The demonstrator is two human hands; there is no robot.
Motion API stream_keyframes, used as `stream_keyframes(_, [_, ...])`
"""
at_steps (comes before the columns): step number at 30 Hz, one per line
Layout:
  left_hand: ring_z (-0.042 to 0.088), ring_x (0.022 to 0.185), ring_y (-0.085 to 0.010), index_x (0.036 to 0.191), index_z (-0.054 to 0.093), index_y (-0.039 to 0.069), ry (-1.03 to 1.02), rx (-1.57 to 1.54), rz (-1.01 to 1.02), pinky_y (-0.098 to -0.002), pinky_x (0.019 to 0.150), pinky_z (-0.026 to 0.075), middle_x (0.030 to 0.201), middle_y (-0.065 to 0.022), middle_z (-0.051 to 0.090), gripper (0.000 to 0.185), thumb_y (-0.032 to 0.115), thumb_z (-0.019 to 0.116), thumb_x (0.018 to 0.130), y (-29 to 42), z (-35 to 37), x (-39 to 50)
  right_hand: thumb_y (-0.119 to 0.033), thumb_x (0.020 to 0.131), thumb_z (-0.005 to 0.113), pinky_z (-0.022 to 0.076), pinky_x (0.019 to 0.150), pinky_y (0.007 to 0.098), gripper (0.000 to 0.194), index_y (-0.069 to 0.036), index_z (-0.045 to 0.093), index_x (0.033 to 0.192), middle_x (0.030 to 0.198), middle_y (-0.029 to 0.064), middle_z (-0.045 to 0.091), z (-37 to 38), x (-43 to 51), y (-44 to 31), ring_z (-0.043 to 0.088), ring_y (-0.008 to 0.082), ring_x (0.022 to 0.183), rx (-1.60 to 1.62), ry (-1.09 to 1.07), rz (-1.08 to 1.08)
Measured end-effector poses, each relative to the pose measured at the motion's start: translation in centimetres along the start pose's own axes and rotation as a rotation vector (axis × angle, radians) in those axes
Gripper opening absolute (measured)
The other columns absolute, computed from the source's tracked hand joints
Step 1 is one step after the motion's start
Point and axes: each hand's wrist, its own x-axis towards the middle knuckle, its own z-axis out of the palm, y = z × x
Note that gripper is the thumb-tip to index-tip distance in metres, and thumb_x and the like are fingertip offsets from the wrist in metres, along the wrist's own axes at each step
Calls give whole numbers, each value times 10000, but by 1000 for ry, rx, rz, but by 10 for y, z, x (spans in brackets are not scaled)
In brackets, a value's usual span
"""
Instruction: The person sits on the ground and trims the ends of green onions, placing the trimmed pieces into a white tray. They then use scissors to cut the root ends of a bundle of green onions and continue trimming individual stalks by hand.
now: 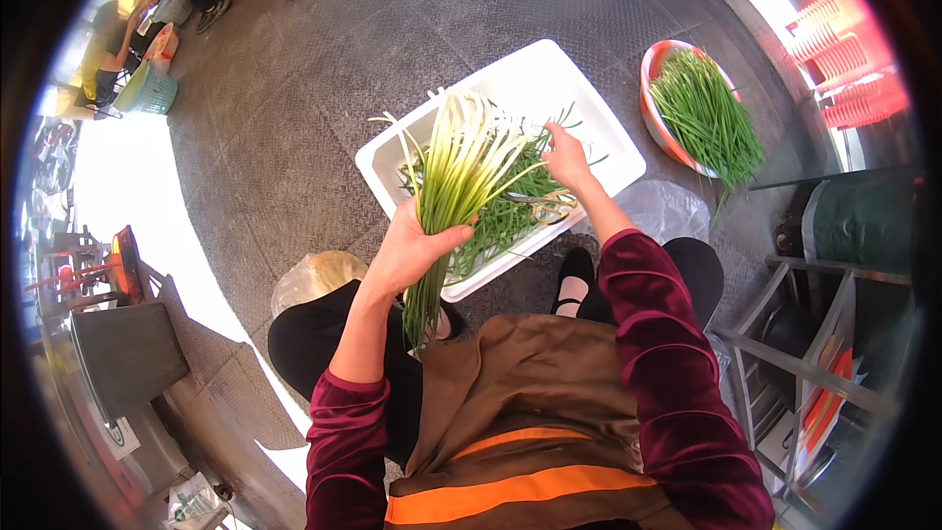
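My left hand [416, 246] is closed around a thick bunch of garlic chives [460, 169], its pale stem ends up and away from me, its green leaves hanging towards my lap. Below the bunch, a white plastic tub [611, 118] stands on the floor with loose green chives [493, 232] inside. Over the right part of the tub is my right hand [567, 154], fingers bent close to some thin green strands; whether it pinches any cannot be told. Scissors [552, 206] with yellowish handles lie on the chives, just below that hand.
An orange-and-white basin [647, 103] heaped with green chives [703, 107] stands right of the tub. Clear plastic bags [662, 210] lie near my knees. A metal rack [784, 353] is at the right, red stools [846, 51] beyond. People [110, 44] sit by baskets [147, 88] at the upper left.
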Motion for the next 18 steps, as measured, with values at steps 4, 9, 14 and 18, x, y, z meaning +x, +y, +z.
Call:
stream_keyframes(4, [630, 916, -107, 1102, 634, -1, -9, -166, -77, -269, 838, 507, 992, -46, 695, 289, 0, 713, 823, 5, 0, 0, -16, 732, 622, 497, 720, 292, 141, -16, 668, 865, 837, 108, 680, -62, 36, -41, 630, 163, 798, 386, -92, 72])
stream_keyframes(9, [622, 901, -101, 1083, 627, 2, 15, -144, -26, -262, 827, 502, 972, -35, 685, 274, -17, 701, 819, 5, 1, 0, 30, 818, 567, 489, 808, 281, 389, -5, 614, 1203, 1109, 107, 642, -132, 11, -103, 611, 152, 893, 697, -15, -260])
stream_keyframes(14, [612, 896, -92, 1092, 602, 7, 69, -24, 72, -261, 824, 495, 970, -22, 670, 293, -50, 667, 812, -8, 10, 8, -59, 873, 658, 459, 704, 220, 209, -27, 594, 1069, 959, 37, 664, -139, -38, -137, 608, 85, 805, 962, -13, -230])
stream_keyframes(18, [625, 917, -112, 1156, 581, 5, 106, 69, 69, -283, 839, 496, 986, -48, 681, 364, -28, 669, 804, -14, 16, 13, -88, 831, 725, 461, 714, 221, 412, -33, 517, 1183, 1007, 49, 603, -109, -57, -157, 581, 95, 851, 912, 130, -328])
